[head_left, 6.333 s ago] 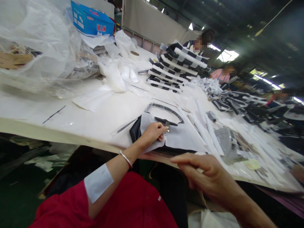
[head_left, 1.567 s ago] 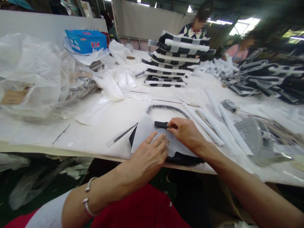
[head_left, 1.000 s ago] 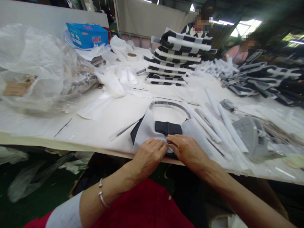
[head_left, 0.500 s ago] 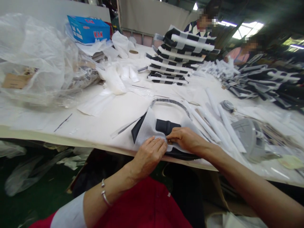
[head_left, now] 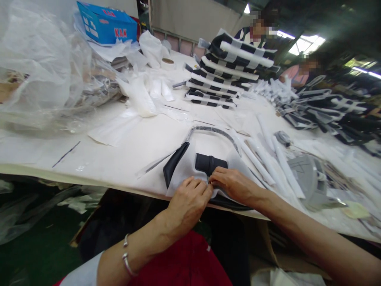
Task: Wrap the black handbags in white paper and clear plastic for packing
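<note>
A black bag [head_left: 175, 163] lies at the table's front edge, partly covered by a white sheet [head_left: 181, 174]. Its black strap tab [head_left: 211, 162] shows through the sheet, and the wrapped handle [head_left: 216, 131] arches away behind it. My left hand [head_left: 190, 198] rests on the sheet at the bag's front, fingers bent and closed together, their tips hidden from clear view. Beside it, my right hand [head_left: 235, 183] is pinched at the lower end of the tab, touching the sheet. What lies between its fingertips is too small to make out.
Wrapped bags [head_left: 229, 71] are stacked at the back centre, with a person [head_left: 253, 35] behind. Clear plastic [head_left: 44, 71] and a blue box [head_left: 107, 26] stand at left. White rolls [head_left: 285, 167] and a grey tape dispenser [head_left: 306, 176] lie at right.
The view has shifted slightly. My hands have drawn closer together at the tab's lower end, and the gold-coloured fitting seen there before is now hidden.
</note>
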`<state>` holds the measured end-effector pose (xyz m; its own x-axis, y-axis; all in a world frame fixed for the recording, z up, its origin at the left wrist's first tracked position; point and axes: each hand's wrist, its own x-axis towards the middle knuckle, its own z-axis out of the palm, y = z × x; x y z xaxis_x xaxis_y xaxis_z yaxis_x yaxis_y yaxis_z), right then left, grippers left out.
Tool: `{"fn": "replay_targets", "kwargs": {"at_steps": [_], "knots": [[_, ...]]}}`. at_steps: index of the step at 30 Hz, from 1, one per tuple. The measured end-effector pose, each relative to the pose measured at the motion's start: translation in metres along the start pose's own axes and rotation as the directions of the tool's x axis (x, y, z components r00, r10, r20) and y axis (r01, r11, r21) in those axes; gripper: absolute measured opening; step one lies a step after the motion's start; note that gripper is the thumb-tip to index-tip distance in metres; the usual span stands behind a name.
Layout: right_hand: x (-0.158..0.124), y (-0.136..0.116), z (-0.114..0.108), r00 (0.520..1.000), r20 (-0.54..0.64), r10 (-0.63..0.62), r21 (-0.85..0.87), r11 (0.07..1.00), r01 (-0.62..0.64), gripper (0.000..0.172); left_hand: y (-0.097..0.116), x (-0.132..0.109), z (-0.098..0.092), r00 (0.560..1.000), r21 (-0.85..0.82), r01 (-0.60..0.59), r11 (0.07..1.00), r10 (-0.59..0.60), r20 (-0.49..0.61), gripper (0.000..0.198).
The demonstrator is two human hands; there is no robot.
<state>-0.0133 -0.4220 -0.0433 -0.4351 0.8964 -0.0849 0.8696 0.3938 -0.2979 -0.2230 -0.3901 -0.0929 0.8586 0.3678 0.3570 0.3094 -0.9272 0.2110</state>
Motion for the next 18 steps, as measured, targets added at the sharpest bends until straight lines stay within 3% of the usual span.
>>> {"fn": "replay_targets", "kwargs": {"at_steps": [3, 7, 18], "knots": [[-0.003, -0.003, 0.002, 0.999, -0.025, -0.023, 0.011, 1.000, 0.024, 0.021, 0.003, 0.000, -0.001, 0.999, 0.008, -0.019, 1.000, 0.019, 0.051, 0.027], [-0.006, -0.009, 0.002, 0.999, -0.008, -0.049, -0.012, 0.999, 0.049, 0.024, 0.004, -0.004, 0.001, 0.999, 0.012, -0.030, 0.999, 0.029, 0.039, 0.026], [0.001, -0.023, 0.000, 0.995, 0.095, 0.041, -0.247, 0.969, -0.017, 0.018, -0.002, -0.008, 0.005, 1.000, -0.091, 0.007, 0.996, -0.005, 0.021, 0.026]]}}
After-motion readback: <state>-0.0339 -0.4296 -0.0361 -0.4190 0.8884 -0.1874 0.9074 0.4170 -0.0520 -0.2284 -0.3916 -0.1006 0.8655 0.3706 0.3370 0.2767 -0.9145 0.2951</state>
